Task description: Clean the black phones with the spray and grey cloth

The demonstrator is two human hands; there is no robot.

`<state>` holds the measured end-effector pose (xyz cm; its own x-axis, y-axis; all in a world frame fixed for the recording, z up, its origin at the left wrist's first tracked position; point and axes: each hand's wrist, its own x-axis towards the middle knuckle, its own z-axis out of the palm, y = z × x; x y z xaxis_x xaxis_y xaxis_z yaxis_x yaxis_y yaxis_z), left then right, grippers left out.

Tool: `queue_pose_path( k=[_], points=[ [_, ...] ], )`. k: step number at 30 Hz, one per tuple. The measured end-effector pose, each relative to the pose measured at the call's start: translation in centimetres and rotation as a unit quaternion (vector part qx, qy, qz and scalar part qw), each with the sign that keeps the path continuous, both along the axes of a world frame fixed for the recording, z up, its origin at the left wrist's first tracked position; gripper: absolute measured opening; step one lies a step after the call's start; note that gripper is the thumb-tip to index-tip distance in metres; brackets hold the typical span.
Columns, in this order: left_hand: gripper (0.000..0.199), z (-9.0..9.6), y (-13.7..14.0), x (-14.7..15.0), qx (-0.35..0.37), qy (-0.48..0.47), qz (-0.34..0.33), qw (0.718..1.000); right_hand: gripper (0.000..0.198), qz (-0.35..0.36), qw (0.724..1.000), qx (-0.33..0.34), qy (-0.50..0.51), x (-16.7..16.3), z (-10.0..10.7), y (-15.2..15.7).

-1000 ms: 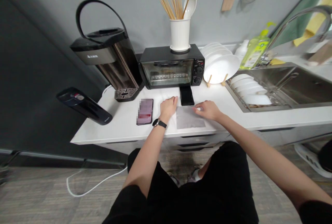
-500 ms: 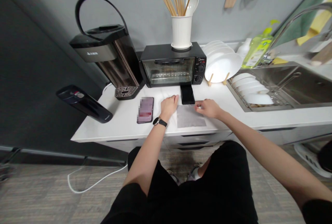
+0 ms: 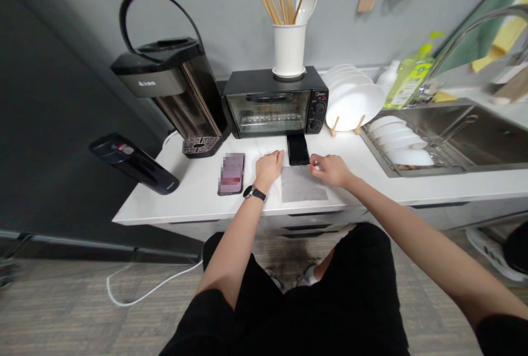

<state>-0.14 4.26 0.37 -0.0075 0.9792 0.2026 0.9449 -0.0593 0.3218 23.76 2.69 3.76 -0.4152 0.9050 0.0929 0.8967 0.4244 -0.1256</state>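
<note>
A thin grey cloth (image 3: 304,185) lies flat near the front edge of the white counter. My left hand (image 3: 269,166), with a black watch on its wrist, rests at the cloth's upper left corner with the fingers curled in. What lies beneath those fingers is hidden. At the upper right corner my right hand (image 3: 332,170) has thumb and forefinger pinched together. A small pale spot shows at the fingertips, too small to name. Just behind the cloth, between both hands, lies a black phone (image 3: 297,149). Another phone (image 3: 231,173), with a lit screen, lies left of my left hand.
A black toaster oven (image 3: 270,103) stands behind the phones, bearing a white utensil holder (image 3: 289,50). Left are a water dispenser (image 3: 181,97) and a tilted-looking dark flask (image 3: 134,163). Plates (image 3: 355,105) stand right, beside the sink (image 3: 487,141) holding bowls.
My right fingertips have shifted very slightly at the cloth's corner. The left hand, cloth and phones look the same; the view has moved a little.
</note>
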Motion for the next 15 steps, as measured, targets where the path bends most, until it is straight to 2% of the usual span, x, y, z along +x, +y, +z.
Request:
queue_pose_path(
  k=[4,7,9,12,15],
  points=[
    [0.048,0.1,0.2,-0.2,0.018,-0.038,-0.012,0.999,0.045,-0.014,1.000,-0.006,-0.015,0.2,0.2,-0.6],
    [0.037,0.6,-0.6,-0.1,0.036,-0.070,-0.047,0.996,0.055,-0.037,0.999,-0.011,-0.019,0.5,0.5,-1.5],
    [0.028,0.9,-1.7,0.4,0.047,-0.101,-0.100,0.989,0.061,-0.044,0.999,-0.016,-0.007,0.9,0.7,-2.5],
    [0.026,1.3,-4.0,1.3,0.074,-0.229,-0.236,0.942,0.066,-0.026,0.999,-0.021,0.023,1.4,0.8,-4.0],
    [0.020,1.9,-6.0,2.5,0.084,-0.232,-0.301,0.921,0.068,-0.003,0.998,-0.031,0.046,1.8,0.8,-5.2]
  ],
)
